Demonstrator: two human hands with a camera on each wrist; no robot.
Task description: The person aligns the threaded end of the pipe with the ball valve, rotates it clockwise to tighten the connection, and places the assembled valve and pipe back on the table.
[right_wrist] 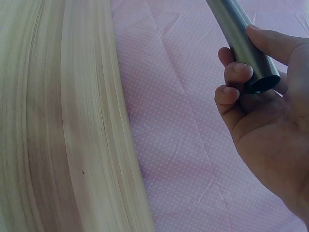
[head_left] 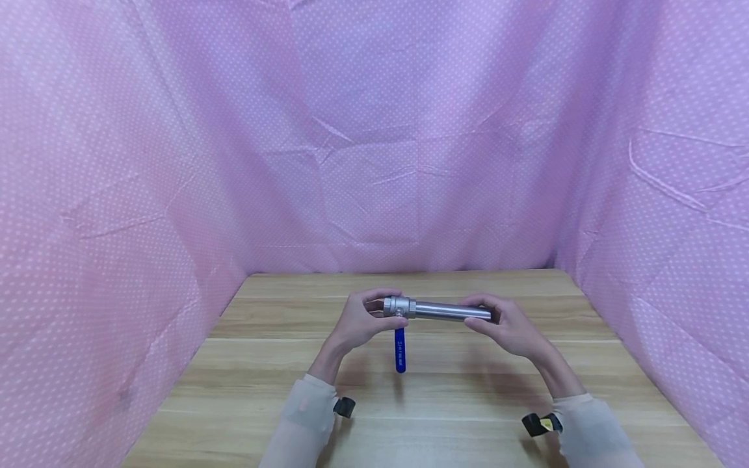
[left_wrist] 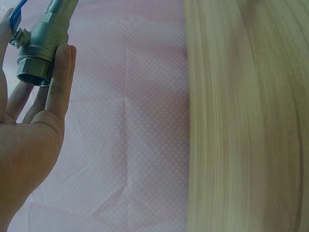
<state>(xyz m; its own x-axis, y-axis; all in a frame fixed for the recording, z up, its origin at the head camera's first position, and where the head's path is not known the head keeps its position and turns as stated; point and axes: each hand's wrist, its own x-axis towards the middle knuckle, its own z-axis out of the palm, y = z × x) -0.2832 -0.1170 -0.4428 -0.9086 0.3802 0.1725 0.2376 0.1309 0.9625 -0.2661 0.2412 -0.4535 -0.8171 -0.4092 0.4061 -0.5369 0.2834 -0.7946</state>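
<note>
A silver ball valve with a blue lever handle is joined end to end with a steel pipe, lying nearly level above the table. My left hand grips the valve between thumb and fingers, the lever pointing down toward me. In the left wrist view the valve's open threaded end faces the palm. At the other end, my right hand grips the pipe with thumb and curled fingers. The right wrist view shows the pipe's hollow end close to the palm.
The wood-grain table spreads beneath both hands. Pink dotted cloth hangs behind it and along both sides. Black straps sit at the wrists, below pale sleeves.
</note>
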